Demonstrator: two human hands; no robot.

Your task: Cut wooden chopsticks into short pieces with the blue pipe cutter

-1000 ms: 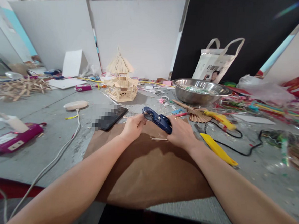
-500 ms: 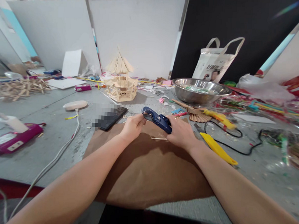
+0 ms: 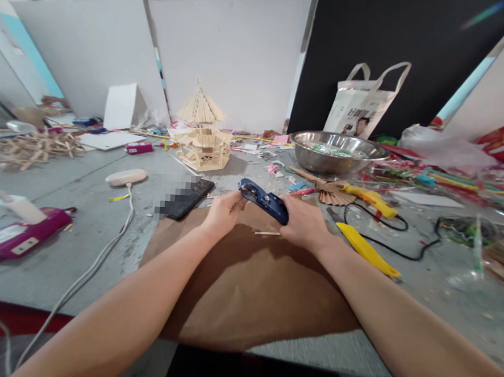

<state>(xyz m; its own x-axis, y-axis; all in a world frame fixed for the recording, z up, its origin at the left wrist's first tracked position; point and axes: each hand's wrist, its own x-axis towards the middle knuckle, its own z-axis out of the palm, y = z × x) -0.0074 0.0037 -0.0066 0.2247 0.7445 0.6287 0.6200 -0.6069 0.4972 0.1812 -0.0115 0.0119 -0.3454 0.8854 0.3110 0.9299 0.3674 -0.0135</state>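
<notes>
My right hand [image 3: 303, 220] is closed round one end of a dark blue hand tool [image 3: 263, 199] with a rounded head; its exact kind is unclear. The fingers of my left hand [image 3: 224, 212] are pinched together at the tool's rounded left end. Whatever they hold there is too small or hidden to make out. Both hands are over a sheet of brown paper [image 3: 254, 291]. A short thin wooden stick [image 3: 267, 233] lies on the paper just below the tool.
A black phone [image 3: 191, 199] lies left of my hands. Beyond stand a small wooden-stick pavilion [image 3: 203, 151] and a metal bowl [image 3: 330, 167]. To the right are a yellow cutter [image 3: 367, 251], a yellow corded tool [image 3: 373, 200] and a folded paper fan [image 3: 335, 194]. A white cable [image 3: 107, 253] crosses the left side.
Almost nothing differs. My hands and the blue tool stay in the same place, and the view has shifted only slightly.
</notes>
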